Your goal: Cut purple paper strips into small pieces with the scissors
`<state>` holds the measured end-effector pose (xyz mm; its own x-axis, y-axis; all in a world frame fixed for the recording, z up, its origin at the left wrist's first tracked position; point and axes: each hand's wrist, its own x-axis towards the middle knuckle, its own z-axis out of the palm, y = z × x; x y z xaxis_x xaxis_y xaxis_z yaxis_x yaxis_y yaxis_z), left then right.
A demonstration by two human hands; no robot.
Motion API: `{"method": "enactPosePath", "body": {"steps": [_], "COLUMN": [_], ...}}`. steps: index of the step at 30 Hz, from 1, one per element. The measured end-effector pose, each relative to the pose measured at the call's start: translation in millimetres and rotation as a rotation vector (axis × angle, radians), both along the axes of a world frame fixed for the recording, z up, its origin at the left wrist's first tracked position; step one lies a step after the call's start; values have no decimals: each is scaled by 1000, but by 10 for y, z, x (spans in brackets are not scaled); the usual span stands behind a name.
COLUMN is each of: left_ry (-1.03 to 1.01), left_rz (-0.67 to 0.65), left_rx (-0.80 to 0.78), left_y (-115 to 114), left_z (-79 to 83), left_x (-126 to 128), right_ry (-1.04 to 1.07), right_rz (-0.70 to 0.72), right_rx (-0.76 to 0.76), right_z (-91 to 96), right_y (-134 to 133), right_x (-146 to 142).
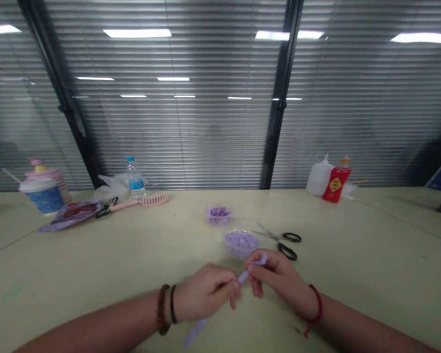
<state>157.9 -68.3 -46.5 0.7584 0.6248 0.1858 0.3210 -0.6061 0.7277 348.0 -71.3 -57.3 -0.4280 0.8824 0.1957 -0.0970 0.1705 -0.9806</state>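
Note:
A narrow lilac paper strip (243, 276) runs between my two hands above the table. My left hand (208, 293) is closed on its middle, and a loose tail hangs out below that hand to the lower left. Thumb and fingers of my right hand (275, 274) pinch the strip near its other end, where a short folded bit sticks up. Just beyond my hands stands a clear bowl (239, 253) of small lilac folded pieces. Behind it is a smaller clear bowl (216, 221) with darker purple bits. Black-handled scissors (279, 239) lie to the right of the bowls, blades partly spread.
At the back left are a blue paper cup (45, 197), a purple packet (71, 215), a pink hairbrush (139, 201) and a water bottle (135, 180). A white squeeze bottle (319, 177) and a red bottle (337, 183) stand at the back right. Window blinds rise behind the table.

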Motion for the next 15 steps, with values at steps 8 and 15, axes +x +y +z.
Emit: {"method": "enactPosePath", "body": {"steps": [8,15], "left_ry": [-192,-265], "left_rz": [199,279], "left_rx": [-259,-351], "left_y": [73,119], "left_z": [-127,-133], "left_x": [19,28], "right_ry": [-178,-1432], "right_rz": [-604,-503], "right_rx": [397,314], "right_z": [342,290], "right_y": [370,688], "right_x": [616,1048]}}
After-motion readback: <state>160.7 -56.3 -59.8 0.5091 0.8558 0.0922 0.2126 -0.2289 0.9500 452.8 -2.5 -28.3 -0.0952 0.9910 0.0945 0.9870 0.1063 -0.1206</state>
